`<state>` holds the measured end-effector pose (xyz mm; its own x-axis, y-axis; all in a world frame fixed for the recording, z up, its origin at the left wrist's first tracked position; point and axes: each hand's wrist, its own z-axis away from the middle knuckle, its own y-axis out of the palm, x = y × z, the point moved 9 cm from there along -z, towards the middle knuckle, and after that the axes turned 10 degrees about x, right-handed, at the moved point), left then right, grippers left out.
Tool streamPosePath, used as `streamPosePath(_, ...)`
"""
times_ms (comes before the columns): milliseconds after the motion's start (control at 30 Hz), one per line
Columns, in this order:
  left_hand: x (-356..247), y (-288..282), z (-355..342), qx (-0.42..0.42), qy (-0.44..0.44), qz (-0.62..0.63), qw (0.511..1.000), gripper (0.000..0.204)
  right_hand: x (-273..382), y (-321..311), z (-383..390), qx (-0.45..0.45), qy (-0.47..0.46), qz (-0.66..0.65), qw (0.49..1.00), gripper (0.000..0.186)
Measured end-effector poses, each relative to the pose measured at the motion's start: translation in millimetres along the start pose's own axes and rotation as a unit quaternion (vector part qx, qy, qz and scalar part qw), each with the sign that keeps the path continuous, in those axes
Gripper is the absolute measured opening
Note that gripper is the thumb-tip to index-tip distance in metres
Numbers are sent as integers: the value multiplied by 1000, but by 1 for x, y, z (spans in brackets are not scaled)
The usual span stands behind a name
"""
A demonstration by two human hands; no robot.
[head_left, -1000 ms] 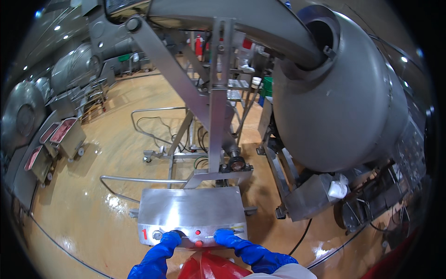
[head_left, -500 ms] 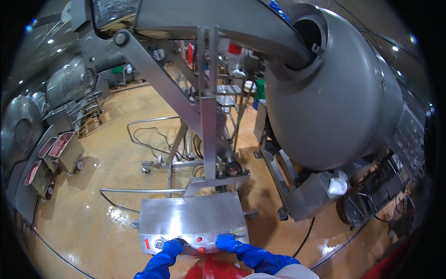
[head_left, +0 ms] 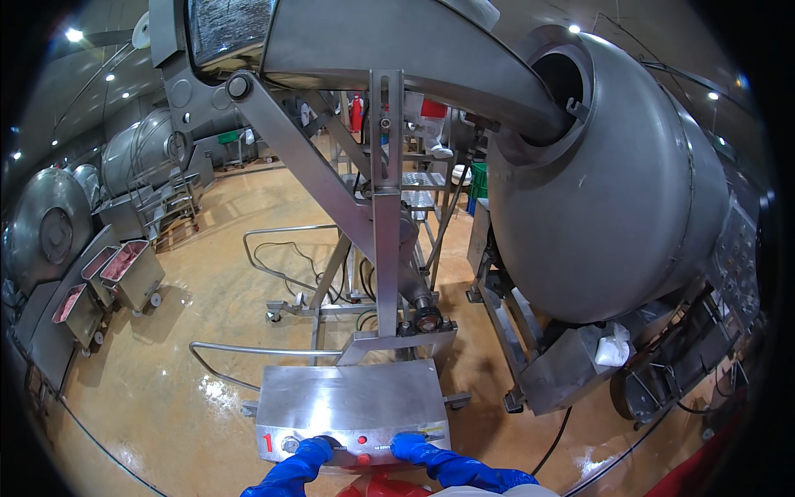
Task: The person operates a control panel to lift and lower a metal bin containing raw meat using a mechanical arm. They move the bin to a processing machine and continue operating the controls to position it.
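Note:
My left hand (head_left: 313,451), in a blue glove, is on the front of a steel control box (head_left: 352,398), closed on a dark knob beside a silver switch (head_left: 290,445). My right hand (head_left: 409,447) is on the right side of the same front, fingers bent on a control hidden beneath them. Red buttons (head_left: 362,440) sit between my hands. Beyond the box, a steel lifting frame (head_left: 386,257) carries a large tilted bin (head_left: 389,50), whose narrow end reaches into the mouth of a big steel drum (head_left: 604,199) at the right.
Steel carts (head_left: 132,277) with pink contents stand at the left beside other large drums (head_left: 50,228). Steps (head_left: 422,182) and a green container (head_left: 479,178) are behind the frame. A tubular rail (head_left: 265,352) juts leftward, and black cables (head_left: 551,443) lie on the floor.
The whole scene has shifted lower in the picture as my view lifted, showing more of the bin and ceiling. Both hands remain at the same places on the control box.

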<state>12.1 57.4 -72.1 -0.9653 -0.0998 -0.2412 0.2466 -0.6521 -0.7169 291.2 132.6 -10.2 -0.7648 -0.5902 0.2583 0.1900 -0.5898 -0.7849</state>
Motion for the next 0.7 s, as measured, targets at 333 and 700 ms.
streamPosePath(333, -23, -21, 18, -17, 3, -52, 998, 44, 0, -9, 13, -18, 38, -16, 999, 30)
streamPosePath(700, 7, 16, -22, -102, -3, -52, 993, 32, 8, -17, 17, 2, 31, -3, 999, 31)
